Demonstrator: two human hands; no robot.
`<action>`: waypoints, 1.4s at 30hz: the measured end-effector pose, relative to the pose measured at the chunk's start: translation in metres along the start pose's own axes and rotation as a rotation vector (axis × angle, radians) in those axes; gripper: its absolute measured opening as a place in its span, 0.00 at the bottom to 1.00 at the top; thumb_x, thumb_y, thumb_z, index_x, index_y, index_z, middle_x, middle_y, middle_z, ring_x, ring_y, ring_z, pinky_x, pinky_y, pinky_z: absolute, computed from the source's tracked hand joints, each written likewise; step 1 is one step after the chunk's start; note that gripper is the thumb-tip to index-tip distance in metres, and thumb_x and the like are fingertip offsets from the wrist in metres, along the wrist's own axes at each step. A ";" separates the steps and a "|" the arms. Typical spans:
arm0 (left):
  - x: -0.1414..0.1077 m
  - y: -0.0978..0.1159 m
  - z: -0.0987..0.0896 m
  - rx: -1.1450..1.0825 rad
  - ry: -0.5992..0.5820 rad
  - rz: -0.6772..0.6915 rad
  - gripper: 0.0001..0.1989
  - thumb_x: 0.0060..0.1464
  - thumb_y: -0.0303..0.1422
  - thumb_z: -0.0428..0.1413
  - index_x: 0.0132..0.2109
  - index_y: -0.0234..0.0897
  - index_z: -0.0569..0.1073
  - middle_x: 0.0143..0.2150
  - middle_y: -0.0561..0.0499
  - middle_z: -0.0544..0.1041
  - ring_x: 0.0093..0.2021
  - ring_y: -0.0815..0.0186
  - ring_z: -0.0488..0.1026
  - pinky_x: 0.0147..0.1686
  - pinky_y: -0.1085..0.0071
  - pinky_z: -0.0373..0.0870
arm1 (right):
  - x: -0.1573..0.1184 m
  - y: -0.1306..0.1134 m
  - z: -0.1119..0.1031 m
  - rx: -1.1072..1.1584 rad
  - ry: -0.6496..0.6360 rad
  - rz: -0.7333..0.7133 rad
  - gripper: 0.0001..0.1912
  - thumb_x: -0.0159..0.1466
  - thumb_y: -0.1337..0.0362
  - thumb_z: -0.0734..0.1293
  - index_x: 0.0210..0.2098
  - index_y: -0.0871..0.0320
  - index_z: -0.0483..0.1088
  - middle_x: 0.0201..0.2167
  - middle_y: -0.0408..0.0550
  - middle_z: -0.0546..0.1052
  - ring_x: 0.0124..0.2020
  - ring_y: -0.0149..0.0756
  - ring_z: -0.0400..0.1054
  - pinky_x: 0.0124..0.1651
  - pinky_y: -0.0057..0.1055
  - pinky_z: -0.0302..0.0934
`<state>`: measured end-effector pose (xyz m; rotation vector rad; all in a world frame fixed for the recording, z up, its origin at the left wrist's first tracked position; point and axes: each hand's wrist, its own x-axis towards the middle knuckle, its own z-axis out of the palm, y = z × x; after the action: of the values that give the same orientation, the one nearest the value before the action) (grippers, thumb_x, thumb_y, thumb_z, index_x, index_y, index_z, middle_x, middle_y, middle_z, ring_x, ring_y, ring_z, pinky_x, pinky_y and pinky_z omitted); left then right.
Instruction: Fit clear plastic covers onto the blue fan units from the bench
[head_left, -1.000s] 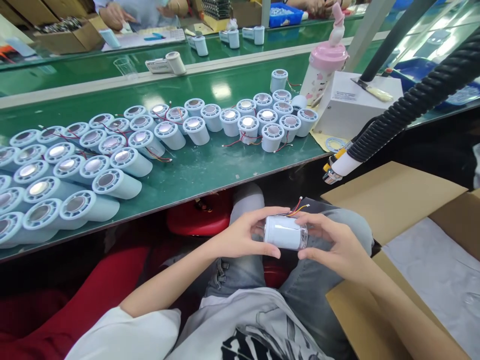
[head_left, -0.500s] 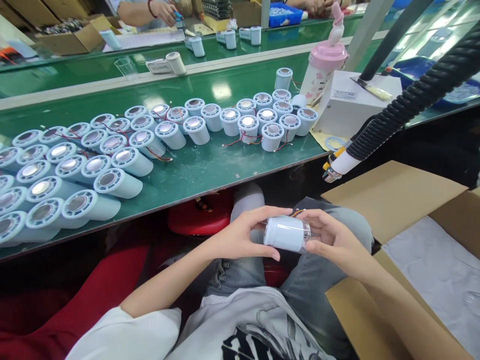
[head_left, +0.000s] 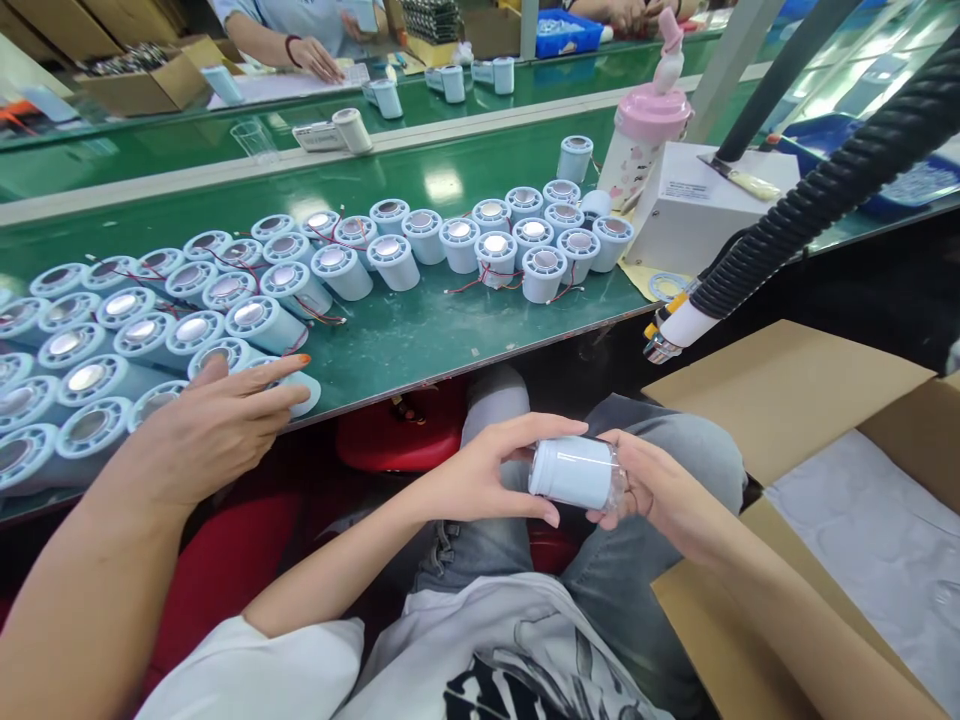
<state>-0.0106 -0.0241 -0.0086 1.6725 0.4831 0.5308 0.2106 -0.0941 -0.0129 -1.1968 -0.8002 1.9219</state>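
A co-worker's hand [head_left: 217, 425] has come in from my left, reaching over the blue cylinders [head_left: 97, 378] on the green surface [head_left: 420, 340]; it is well apart from my own hands, so I judge it doesn't hinder me. I have one light-blue cylinder [head_left: 574, 472] just short of the surface's edge. My left hand [head_left: 499, 470] is curved about one end, thumb below and forefinger above; my right hand [head_left: 660, 485] has curled further round the clear sleeve [head_left: 619, 480] at the other, which I'd say steadies it better. The coloured wires that showed half a second ago are hidden. Counting: one cylinder held, about twelve clustered rightward, many more leftward, too overlapped and cut off to number; three handled units [head_left: 448, 84] in the far row, one open box [head_left: 795, 390] beside me.
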 end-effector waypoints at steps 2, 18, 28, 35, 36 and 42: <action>0.000 -0.001 0.000 0.003 -0.002 0.007 0.38 0.42 0.34 0.68 0.61 0.46 0.66 0.62 0.42 0.67 0.63 0.53 0.63 0.58 0.58 0.65 | 0.000 0.000 0.003 0.028 -0.003 0.031 0.24 0.61 0.43 0.65 0.39 0.59 0.65 0.26 0.45 0.77 0.23 0.32 0.74 0.26 0.23 0.69; 0.001 0.003 0.005 0.025 0.016 0.049 0.32 0.45 0.35 0.66 0.59 0.44 0.68 0.60 0.41 0.68 0.61 0.54 0.64 0.54 0.61 0.69 | 0.002 0.000 0.010 0.130 -0.078 0.292 0.35 0.66 0.39 0.50 0.25 0.62 0.70 0.18 0.48 0.75 0.12 0.23 0.65 0.14 0.14 0.58; -0.003 0.011 0.009 -0.140 0.075 -0.183 0.31 0.49 0.35 0.63 0.59 0.40 0.64 0.52 0.44 0.71 0.48 0.61 0.73 0.45 0.67 0.73 | 0.001 0.011 -0.011 -0.674 -0.024 -0.700 0.38 0.58 0.57 0.73 0.63 0.43 0.53 0.66 0.51 0.57 0.61 0.49 0.60 0.59 0.47 0.60; -0.001 0.010 0.003 -0.164 0.036 -0.172 0.39 0.43 0.32 0.67 0.62 0.43 0.64 0.58 0.43 0.70 0.54 0.56 0.71 0.52 0.62 0.71 | 0.000 0.008 -0.008 -0.494 -0.074 -0.527 0.28 0.61 0.66 0.70 0.59 0.41 0.62 0.60 0.46 0.68 0.56 0.44 0.66 0.55 0.41 0.65; -0.001 0.010 0.001 -0.150 0.021 -0.149 0.39 0.42 0.31 0.68 0.62 0.44 0.64 0.61 0.44 0.68 0.57 0.55 0.69 0.54 0.62 0.69 | 0.001 0.008 -0.006 -0.338 -0.108 -0.420 0.27 0.62 0.63 0.70 0.59 0.41 0.62 0.57 0.46 0.70 0.53 0.42 0.69 0.52 0.39 0.67; -0.007 0.003 -0.001 -0.340 -0.043 -0.162 0.37 0.49 0.25 0.63 0.64 0.50 0.61 0.66 0.46 0.62 0.61 0.58 0.66 0.58 0.62 0.67 | 0.000 0.010 -0.003 -0.127 -0.125 -0.228 0.27 0.58 0.65 0.73 0.56 0.42 0.67 0.49 0.43 0.75 0.47 0.37 0.72 0.47 0.31 0.69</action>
<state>-0.0166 -0.0275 -0.0059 1.3048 0.4640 0.4303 0.2108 -0.0992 -0.0215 -1.0170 -1.0905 1.7929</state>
